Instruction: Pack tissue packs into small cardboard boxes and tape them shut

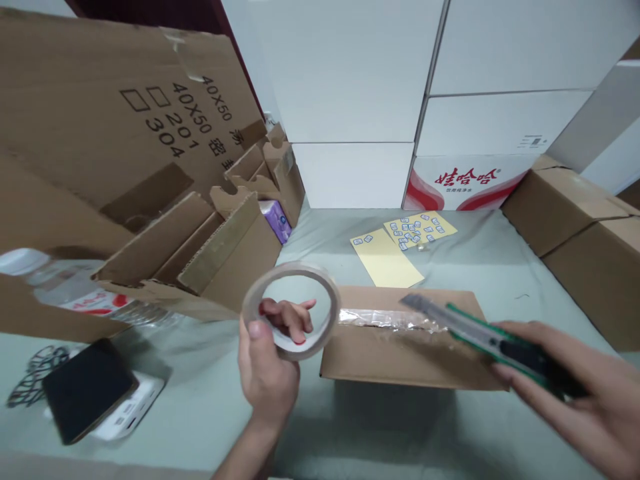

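My left hand (273, 373) grips a roll of clear packing tape (320, 337), its fingers passing through the ring and the thumb on the near rim. In my right hand (575, 393) lies a green and black utility knife (495, 340) with its blade extended to the left. The blade hovers over a small cardboard box (395, 357) on the table. Shiny clear tape (385, 320) runs along the box's top, somewhat wrinkled. The tape roll is in front of the box's left end and overlaps it in view.
Yellow sticker sheets (395, 257) lie behind the box. Open cardboard cartons (235, 253), a plastic water bottle (65, 287) and a black phone (90, 390) on a white device (130, 407) are at left. Brown boxes (590, 247) stand at right; white cartons (350, 73) rise behind.
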A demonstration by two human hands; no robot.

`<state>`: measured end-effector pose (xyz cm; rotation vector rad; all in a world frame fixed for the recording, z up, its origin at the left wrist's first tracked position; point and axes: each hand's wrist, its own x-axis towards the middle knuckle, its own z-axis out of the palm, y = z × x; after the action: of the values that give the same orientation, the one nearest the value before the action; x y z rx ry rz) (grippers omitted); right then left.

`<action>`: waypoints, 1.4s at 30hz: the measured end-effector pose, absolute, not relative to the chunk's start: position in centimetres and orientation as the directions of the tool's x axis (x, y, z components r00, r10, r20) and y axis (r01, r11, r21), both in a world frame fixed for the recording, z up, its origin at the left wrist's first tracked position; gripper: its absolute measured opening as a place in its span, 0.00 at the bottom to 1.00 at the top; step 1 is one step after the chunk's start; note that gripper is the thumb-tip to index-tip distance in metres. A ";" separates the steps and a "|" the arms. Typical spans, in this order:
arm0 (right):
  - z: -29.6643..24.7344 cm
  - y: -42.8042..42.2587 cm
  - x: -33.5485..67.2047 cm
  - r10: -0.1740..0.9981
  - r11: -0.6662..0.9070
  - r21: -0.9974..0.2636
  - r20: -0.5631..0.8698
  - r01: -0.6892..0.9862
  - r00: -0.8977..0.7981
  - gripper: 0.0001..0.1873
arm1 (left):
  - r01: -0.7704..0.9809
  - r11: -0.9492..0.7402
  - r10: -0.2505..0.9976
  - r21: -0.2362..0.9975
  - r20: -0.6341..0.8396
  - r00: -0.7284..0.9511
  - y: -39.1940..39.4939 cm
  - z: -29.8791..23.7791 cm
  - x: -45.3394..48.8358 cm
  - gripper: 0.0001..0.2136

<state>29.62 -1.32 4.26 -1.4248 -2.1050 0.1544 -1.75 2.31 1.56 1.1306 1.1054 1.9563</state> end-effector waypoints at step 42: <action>4.3 -0.2 24.6 0.694 0.694 -0.091 0.349 0.715 -0.629 0.36 | 0.074 -0.303 0.919 0.950 0.271 0.287 3.6 -2.3 -5.1 0.26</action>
<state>24.60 -0.16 4.32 -1.1022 -2.5471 -0.0795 -5.15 3.57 -2.34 1.6293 0.9273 1.1451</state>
